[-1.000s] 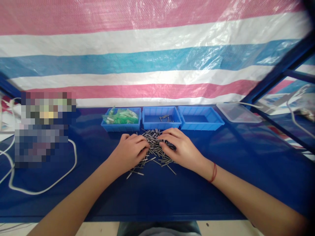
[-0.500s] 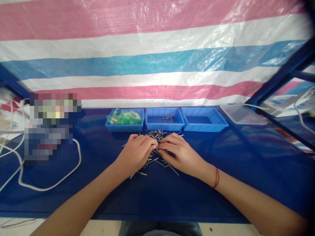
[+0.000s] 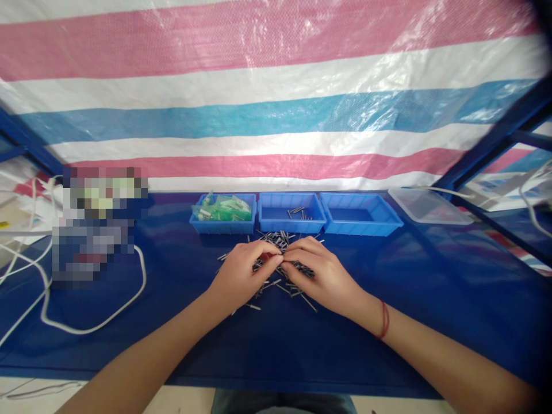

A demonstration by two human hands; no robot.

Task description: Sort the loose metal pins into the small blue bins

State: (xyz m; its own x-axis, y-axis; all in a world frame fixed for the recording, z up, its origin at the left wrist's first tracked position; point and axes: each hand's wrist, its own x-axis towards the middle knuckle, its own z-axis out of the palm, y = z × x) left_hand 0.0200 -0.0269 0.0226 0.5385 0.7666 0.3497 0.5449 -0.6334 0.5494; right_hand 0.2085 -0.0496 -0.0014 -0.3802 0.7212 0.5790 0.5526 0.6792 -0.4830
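Note:
My left hand (image 3: 244,267) is over a pile of thin metal fasteners (image 3: 278,238), thumb and index finger curved into a ring and pinched at the tips. From the other side my right hand (image 3: 323,270) meets it, its fingers bent and its tips pressed together. Both sets of fingertips touch above the middle of the pile. Whatever is pinched there is too small to make out. Fasteners spread around and under both hands; some look like nails or rivets, but their exact kind is unclear.
Behind the pile stand three blue bins: a left one (image 3: 222,227) with green-and-clear plastic packets, a middle one (image 3: 291,221) with several metal fasteners, and a right one (image 3: 362,221). A clear plastic lid (image 3: 431,207) lies at right. A white cable (image 3: 86,330) loops at left.
My left hand's thumb and index finger have opened into a rounder ring, still joined at the tips. Both hands remain together over the pile. The camera view has shifted slightly.

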